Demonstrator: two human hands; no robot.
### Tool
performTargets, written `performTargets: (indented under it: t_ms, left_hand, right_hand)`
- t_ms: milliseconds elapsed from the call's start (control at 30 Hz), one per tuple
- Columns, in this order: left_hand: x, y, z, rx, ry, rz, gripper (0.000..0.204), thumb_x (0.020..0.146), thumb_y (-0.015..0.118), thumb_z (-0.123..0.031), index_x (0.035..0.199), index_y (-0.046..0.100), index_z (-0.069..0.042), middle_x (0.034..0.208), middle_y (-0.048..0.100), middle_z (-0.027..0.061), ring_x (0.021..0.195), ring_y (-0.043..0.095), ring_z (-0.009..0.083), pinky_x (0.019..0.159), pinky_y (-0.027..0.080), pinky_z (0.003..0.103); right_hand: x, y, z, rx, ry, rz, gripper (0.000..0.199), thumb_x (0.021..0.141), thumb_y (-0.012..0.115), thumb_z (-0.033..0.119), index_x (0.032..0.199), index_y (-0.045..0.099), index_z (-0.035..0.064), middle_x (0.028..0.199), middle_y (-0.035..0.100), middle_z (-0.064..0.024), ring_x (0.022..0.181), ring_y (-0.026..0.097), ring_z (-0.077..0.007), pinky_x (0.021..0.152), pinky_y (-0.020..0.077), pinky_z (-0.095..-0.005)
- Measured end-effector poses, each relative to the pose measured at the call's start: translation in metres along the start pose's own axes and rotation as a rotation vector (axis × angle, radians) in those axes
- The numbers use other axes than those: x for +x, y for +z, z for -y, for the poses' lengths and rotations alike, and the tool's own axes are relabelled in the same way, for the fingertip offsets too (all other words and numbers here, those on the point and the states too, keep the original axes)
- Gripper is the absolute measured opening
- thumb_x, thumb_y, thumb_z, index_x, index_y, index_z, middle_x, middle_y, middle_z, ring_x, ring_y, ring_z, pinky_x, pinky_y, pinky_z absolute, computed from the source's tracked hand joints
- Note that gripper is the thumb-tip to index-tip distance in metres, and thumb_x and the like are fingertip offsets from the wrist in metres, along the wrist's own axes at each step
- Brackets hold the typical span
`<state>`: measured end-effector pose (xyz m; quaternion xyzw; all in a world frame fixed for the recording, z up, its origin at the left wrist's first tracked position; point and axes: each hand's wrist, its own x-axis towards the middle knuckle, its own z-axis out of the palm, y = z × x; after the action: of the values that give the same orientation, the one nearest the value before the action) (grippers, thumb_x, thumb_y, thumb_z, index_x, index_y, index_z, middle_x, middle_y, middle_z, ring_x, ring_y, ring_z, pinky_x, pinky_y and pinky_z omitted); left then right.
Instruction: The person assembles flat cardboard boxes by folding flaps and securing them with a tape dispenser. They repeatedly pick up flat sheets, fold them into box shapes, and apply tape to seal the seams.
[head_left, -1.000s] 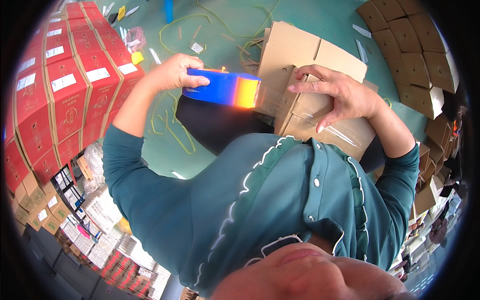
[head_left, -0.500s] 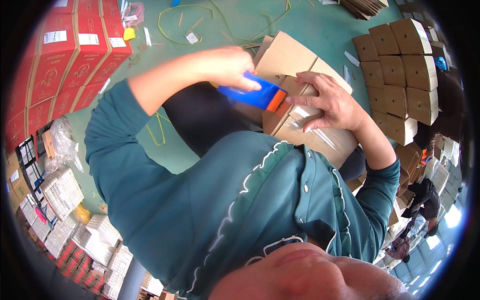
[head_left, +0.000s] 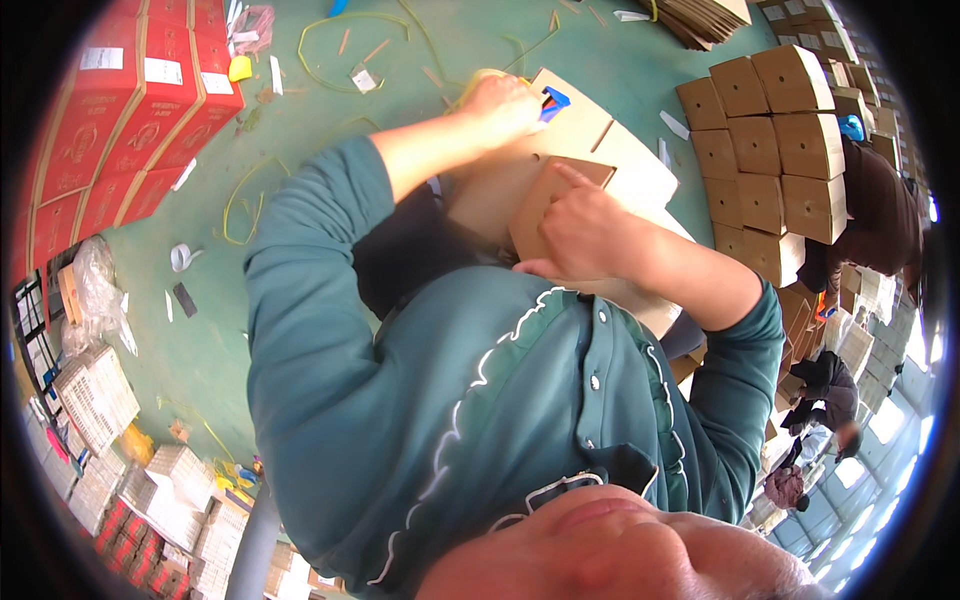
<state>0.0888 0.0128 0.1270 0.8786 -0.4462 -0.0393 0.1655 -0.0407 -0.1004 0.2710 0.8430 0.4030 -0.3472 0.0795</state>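
A brown cardboard box (head_left: 610,150) with open flaps rests against my lap. My left hand (head_left: 500,105) reaches over its far edge, closed around a blue tool (head_left: 553,100) with an orange tip; only the tip end shows past my fingers. My right hand (head_left: 590,235) presses down on a box flap (head_left: 545,195), index finger pointing forward, thumb hooked under the flap's near edge. My teal sleeves fill the middle of the view.
Red cartons (head_left: 130,110) are stacked at the left. Rows of closed brown boxes (head_left: 780,130) stand at the right, with another person (head_left: 880,210) in dark clothes beside them. Yellow straps (head_left: 330,40) and scraps litter the green floor (head_left: 200,330). Small white packs (head_left: 100,400) pile at lower left.
My left hand has carried the blue tool from the box's near side up to its far edge. My right hand has shifted from holding the box's side to pressing the flap.
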Motion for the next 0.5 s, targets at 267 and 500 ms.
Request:
performTargets:
  t_ms: [267,500]
  left_hand:
    - [0.053,0.051,-0.033,0.02,0.038,-0.085,0.036,0.08,0.066,-0.038,0.087,0.067,-0.003,0.084,0.067,0.0161,0.082,0.065,0.03,0.074,0.05,0.043]
    - [0.041,0.116,-0.019,-0.149,-0.007,-0.008,0.035,0.084,0.06,-0.029,0.104,0.062,-0.001,0.106,0.064,0.0209,0.102,0.06,0.0372,0.088,0.048,0.046]
  right_hand:
    - [0.01,0.008,0.006,0.123,0.019,0.004,0.062,0.093,0.038,0.062,0.094,0.07,0.0084,0.1,0.067,-0.0135,0.106,0.06,-0.0321,0.114,0.0214,-0.0552]
    - [-0.093,0.036,-0.017,0.462,0.45,-1.046,0.052,0.087,0.063,0.022,0.136,0.051,0.0072,0.143,0.047,-0.0148,0.14,0.035,-0.0317,0.113,0.0238,-0.0527]
